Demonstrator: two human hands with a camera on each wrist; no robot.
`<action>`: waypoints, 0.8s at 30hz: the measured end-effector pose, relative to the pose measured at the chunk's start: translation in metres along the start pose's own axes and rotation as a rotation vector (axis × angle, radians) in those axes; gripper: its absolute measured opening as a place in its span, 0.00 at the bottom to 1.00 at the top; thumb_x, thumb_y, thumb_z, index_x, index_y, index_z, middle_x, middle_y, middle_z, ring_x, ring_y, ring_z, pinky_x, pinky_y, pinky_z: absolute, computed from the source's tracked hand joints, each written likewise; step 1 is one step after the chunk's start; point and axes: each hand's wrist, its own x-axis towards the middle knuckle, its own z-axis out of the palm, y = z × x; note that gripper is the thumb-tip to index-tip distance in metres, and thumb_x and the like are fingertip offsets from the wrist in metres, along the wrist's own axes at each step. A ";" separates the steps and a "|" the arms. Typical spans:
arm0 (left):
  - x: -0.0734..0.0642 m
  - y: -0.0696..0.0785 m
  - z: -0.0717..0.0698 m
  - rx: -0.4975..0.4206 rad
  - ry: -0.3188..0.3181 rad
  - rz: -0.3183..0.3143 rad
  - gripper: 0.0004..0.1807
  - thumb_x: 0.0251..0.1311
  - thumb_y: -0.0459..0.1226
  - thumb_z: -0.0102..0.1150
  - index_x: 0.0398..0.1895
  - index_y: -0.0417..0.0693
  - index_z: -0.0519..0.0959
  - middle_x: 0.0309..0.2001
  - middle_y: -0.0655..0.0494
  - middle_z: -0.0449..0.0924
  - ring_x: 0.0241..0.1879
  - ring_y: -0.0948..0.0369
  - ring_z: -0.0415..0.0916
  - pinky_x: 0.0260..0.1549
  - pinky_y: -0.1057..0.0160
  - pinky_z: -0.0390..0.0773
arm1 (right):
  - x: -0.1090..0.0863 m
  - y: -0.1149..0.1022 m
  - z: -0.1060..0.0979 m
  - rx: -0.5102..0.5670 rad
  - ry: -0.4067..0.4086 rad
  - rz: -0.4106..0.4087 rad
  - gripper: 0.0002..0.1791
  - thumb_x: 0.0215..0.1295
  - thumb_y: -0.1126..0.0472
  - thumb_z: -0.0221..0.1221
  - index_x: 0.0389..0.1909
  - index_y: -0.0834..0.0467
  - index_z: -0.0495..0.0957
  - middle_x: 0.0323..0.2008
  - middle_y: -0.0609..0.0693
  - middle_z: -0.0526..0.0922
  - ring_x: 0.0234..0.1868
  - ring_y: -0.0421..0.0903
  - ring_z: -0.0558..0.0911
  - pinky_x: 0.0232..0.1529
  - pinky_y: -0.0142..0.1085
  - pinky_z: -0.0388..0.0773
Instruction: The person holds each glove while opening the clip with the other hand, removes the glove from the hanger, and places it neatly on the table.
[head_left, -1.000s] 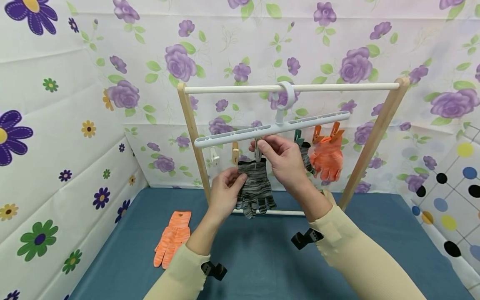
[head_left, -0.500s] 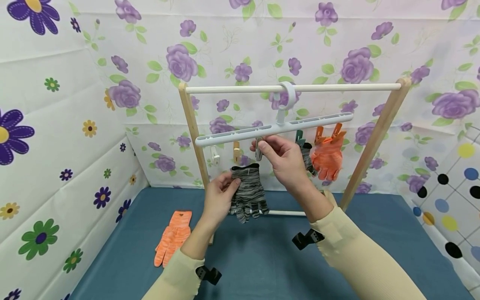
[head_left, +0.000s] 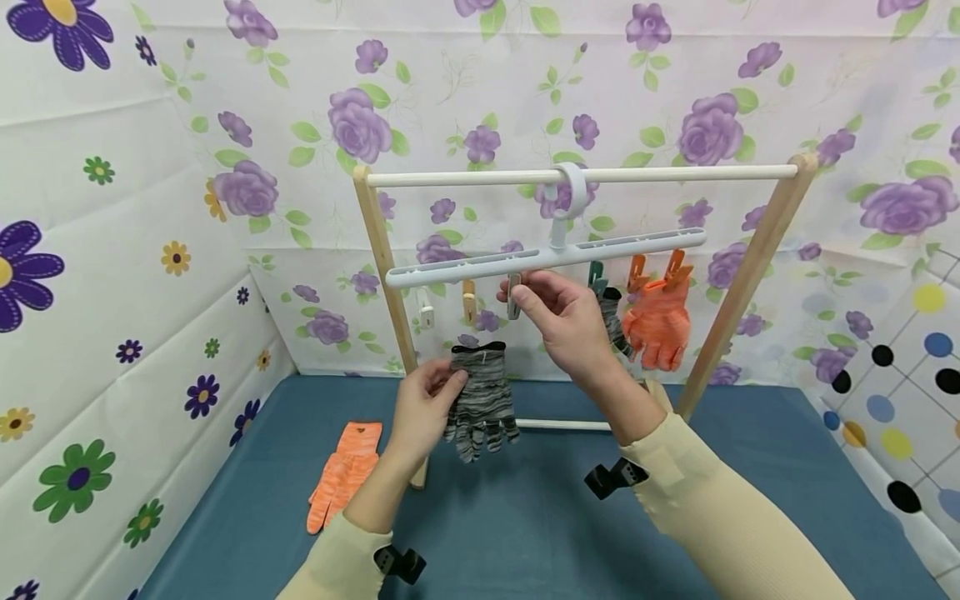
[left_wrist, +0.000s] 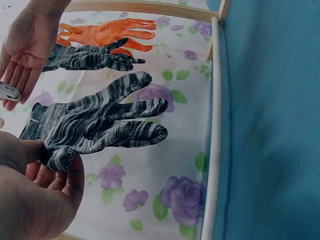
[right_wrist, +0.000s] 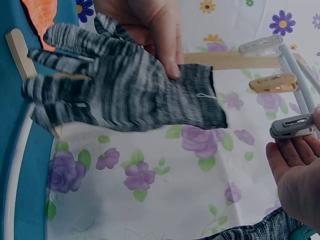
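Note:
My left hand (head_left: pixel 423 408) pinches a grey-and-black striped knit glove (head_left: pixel 483 396) by its side, with the cuff up and the fingers hanging. In the left wrist view, my thumb and fingers hold the glove (left_wrist: pixel 100 112) near its thumb. Higher up, my right hand (head_left: pixel 570 325) grips a grey clothespin (head_left: pixel 513 297) under the pale grey hanger (head_left: pixel 472 271). A gap shows between this clothespin (right_wrist: pixel 291 126) and the glove's cuff in the right wrist view. To the right hang another striped glove (head_left: pixel 613 317) on a green clothespin (head_left: pixel 596 279) and an orange glove (head_left: pixel 660 321) on orange clothespins.
The hanger hooks over the white bar (head_left: pixel 465 178) of a wooden rack (head_left: pixel 750 275). At its left end dangle a white clothespin (head_left: pixel 425 310) and a tan clothespin (head_left: pixel 469 302). Another orange glove (head_left: pixel 345 475) lies on the blue tabletop (head_left: pixel 525 525), front left of the rack.
My left hand has moved down and left with the striped glove, whose cuff was right at the grey clothespin a second ago. My right hand stays on that clothespin, nearly still.

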 end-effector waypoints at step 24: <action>-0.013 -0.022 -0.017 0.073 0.004 -0.110 0.18 0.77 0.35 0.63 0.63 0.34 0.80 0.51 0.43 0.85 0.51 0.50 0.83 0.49 0.55 0.81 | -0.017 0.004 -0.007 -0.080 -0.028 -0.012 0.24 0.78 0.65 0.62 0.72 0.62 0.75 0.60 0.58 0.85 0.62 0.54 0.83 0.62 0.38 0.80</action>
